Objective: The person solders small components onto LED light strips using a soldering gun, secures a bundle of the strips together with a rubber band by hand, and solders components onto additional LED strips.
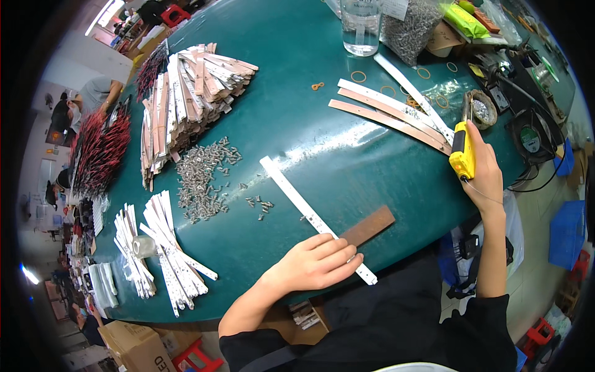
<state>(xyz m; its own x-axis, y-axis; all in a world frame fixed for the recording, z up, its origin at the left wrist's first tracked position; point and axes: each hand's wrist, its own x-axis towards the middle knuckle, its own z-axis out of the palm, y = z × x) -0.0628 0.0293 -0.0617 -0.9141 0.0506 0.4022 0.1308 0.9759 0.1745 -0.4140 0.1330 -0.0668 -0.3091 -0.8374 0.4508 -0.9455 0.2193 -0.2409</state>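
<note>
I see my left hand pressing flat, fingers spread, on a long white perforated strip that lies diagonally across a brown rectangular bar near the green table's front edge. My right hand is closed around a yellow electric screwdriver above the right rim. Bare tabletop lies between the hands, with loose silver screws to the left.

Left hand flat, palm down, fingers pointing to 3 o'clock. Right hand raised at 2 o'clock (fist closed), forearm nearly vertical.
</note>
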